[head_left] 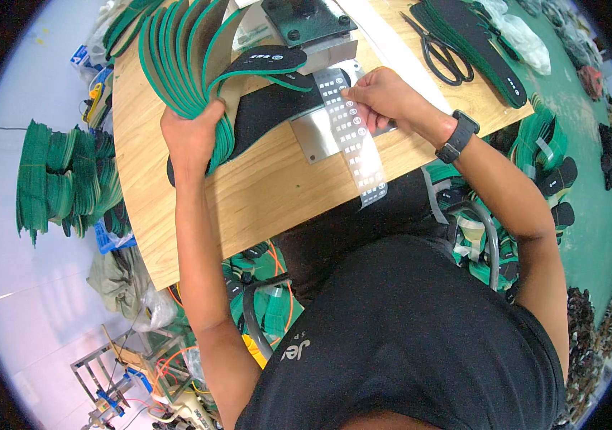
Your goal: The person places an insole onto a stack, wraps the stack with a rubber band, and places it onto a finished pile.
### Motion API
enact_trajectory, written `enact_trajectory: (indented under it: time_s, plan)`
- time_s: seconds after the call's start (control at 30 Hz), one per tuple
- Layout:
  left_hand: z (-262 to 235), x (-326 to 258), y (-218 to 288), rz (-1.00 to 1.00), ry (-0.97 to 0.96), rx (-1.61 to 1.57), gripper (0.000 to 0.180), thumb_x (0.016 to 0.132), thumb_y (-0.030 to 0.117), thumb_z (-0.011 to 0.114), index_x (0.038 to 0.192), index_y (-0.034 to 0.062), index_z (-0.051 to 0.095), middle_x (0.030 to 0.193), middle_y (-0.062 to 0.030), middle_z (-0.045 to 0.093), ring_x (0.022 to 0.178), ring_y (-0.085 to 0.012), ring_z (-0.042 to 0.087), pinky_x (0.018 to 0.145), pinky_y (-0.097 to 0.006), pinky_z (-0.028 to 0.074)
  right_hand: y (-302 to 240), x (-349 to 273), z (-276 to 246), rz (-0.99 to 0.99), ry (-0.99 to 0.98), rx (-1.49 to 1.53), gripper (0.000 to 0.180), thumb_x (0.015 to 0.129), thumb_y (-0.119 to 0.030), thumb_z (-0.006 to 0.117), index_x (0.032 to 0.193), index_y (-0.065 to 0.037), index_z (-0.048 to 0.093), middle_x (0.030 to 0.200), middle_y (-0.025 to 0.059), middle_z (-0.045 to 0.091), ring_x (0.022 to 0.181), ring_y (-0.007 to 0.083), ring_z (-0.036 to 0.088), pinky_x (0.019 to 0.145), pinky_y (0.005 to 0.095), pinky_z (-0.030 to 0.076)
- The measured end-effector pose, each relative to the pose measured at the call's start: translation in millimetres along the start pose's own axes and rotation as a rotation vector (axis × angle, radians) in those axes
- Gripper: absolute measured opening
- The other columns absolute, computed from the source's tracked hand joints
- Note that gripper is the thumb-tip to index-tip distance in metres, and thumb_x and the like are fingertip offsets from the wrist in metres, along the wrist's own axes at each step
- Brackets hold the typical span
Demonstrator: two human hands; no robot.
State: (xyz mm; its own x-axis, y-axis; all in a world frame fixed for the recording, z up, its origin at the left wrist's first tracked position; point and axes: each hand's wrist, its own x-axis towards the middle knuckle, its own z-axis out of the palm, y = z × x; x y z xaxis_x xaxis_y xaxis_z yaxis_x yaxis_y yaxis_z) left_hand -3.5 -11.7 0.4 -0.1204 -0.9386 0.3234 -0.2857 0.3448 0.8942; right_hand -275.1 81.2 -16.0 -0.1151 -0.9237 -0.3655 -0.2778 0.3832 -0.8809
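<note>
My left hand [193,140] is closed around a fanned bundle of green-edged shoe insoles [180,64] at the table's left. One black insole [266,115] stretches from the bundle toward the metal plate [313,136]. My right hand [392,104] pinches the edge of a clear film strip [363,154] printed with rows of small white marks. The strip's far end lies over the black insole's tip, and its near end hangs past the table edge. Just beyond the plate stands a dark-topped metal press block [306,25].
Black-handled scissors [443,61] and more stacked insoles [474,54] lie at the table's far right, near a clear plastic bag [528,43]. Green insole piles [62,179] stand left of the wooden table [277,193]. Bundled insoles [557,175] sit below its right edge.
</note>
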Motion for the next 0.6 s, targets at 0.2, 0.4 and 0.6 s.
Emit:
enact_trajectory:
  time_s: [0.2, 0.4, 0.6]
  plan:
    - [0.3, 1.7, -2.5, -0.020, -0.017, 0.041, 0.021, 0.071, 0.011, 0.070, 0.088, 0.0001, 0.065, 0.082, -0.0043, 0.067, 0.074, -0.0104, 0.059, 0.072, -0.027, 0.048, 0.0, 4.6, -1.0, 0.016, 0.017, -0.055, 0.031, 0.093, -0.023, 0.059, 0.068, -0.004, 0.061, 0.053, 0.0048, 0.060, 0.038, 0.0082, 0.054, 0.032, 0.0183, 0.037]
    - [0.9, 1.3, -1.1, 0.013, -0.012, 0.033, 0.023, 0.070, 0.012, 0.071, 0.088, -0.0002, 0.064, 0.080, -0.0036, 0.067, 0.073, -0.0099, 0.058, 0.072, -0.027, 0.048, -2.1, 5.0, -0.2, 0.028, 0.015, -0.066, 0.031, 0.092, -0.022, 0.060, 0.067, -0.004, 0.061, 0.053, 0.0044, 0.060, 0.038, 0.0079, 0.052, 0.032, 0.0189, 0.036]
    - [1.6, 1.1, -2.8, 0.000, -0.037, 0.052, 0.024, 0.069, 0.011, 0.071, 0.088, -0.0005, 0.064, 0.081, -0.0043, 0.067, 0.074, -0.0097, 0.059, 0.072, -0.027, 0.048, -2.1, 3.4, 1.5, 0.005, 0.034, -0.028, 0.031, 0.091, -0.023, 0.061, 0.067, -0.003, 0.062, 0.053, 0.0046, 0.060, 0.038, 0.0086, 0.053, 0.033, 0.0194, 0.037]
